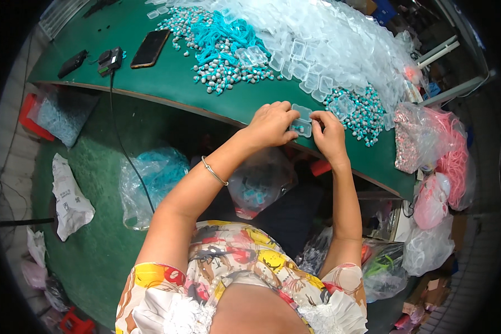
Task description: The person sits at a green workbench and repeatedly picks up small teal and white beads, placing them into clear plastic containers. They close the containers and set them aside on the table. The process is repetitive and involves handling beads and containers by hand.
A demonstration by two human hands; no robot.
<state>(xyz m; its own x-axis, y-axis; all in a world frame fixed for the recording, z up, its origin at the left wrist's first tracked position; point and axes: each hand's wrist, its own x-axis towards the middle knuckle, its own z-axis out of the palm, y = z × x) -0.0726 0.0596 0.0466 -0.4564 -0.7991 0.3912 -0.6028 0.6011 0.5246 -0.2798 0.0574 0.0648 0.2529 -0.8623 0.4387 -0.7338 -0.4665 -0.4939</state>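
A small clear plastic case [301,113], its lid folded open, is held at the front edge of the green table. My left hand [270,123] grips its left side with fingers and thumb. Small teal and grey pieces show in its nearer half. My right hand [329,136] is closed at the case's right edge, thumb and fingertips against it; anything else in those fingers is hidden. Just beyond my right hand lies a pile of teal and grey pieces [367,119]. A bigger pile [222,72] of the same pieces, with bundled teal cords [228,36], lies beyond my left hand.
A large heap of clear cases [339,44] covers the table's back. On the left lie a phone [150,49] and a small black device [110,61] with a cable hanging over the edge. Bags of pink cords [453,161] stand at the right. A teal-filled bag [158,178] sits below.
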